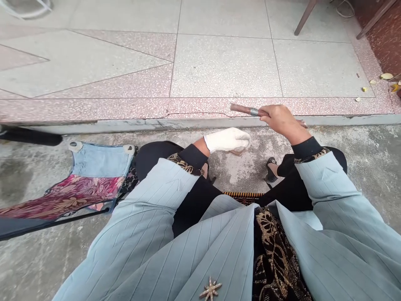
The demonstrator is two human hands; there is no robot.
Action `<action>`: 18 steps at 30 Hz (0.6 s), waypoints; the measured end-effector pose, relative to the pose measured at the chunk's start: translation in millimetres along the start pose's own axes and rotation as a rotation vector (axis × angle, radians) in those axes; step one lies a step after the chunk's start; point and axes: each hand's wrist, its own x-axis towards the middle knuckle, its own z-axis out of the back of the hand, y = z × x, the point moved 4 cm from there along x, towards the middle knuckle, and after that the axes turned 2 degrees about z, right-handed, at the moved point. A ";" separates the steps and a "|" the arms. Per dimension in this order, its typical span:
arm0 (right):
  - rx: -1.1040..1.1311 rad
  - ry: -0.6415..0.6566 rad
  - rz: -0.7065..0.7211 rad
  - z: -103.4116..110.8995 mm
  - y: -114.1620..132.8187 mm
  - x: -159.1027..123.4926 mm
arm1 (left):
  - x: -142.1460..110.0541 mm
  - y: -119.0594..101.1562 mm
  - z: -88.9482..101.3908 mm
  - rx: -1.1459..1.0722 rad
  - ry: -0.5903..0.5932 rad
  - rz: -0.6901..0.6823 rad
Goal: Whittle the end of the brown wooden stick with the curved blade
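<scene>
My right hand (278, 119), bare, is closed around a brown stick (239, 108) above the step's edge. Silver wire is wound round the stick just beyond my fingers, and its other end shows behind my wrist. A white knitted glove covers my left hand (228, 140), which is lower and a little to the left, between my knees. Its fingers are curled, and a small brownish thing (238, 152) shows beneath them. What that thing is, I cannot make out. The two hands are apart.
Ahead is a raised tiled step (225, 67) with a cracked pink edge. To the left lies a denim and red patterned cloth piece (90, 179) by a black bar (31, 136). Furniture legs (305, 17) and yellow leaves (387, 76) are at the upper right. Rough concrete (369, 167) is underfoot.
</scene>
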 end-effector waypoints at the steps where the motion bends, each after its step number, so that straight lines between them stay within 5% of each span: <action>1: -0.063 0.064 0.000 -7.4 3.3 -1.2 | -3.4 -1.7 -3.8 0.016 0.018 -0.024; 6: -0.207 0.506 0.024 -35.8 18.9 -14.8 | -15.0 0.3 0.8 0.106 -0.117 0.013; 9: -0.041 0.785 0.133 -43.4 25.0 -28.8 | -18.3 8.9 14.1 0.131 -0.260 0.099; 11: 0.153 0.856 0.246 -40.2 27.6 -36.8 | -18.6 17.7 22.4 0.136 -0.337 0.148; 14: 0.490 0.732 0.360 -22.5 25.8 -41.9 | -15.9 31.1 27.6 0.080 -0.414 0.187; 18: 0.766 0.244 0.195 5.8 3.3 -35.3 | -6.7 36.7 8.6 -0.099 -0.294 0.223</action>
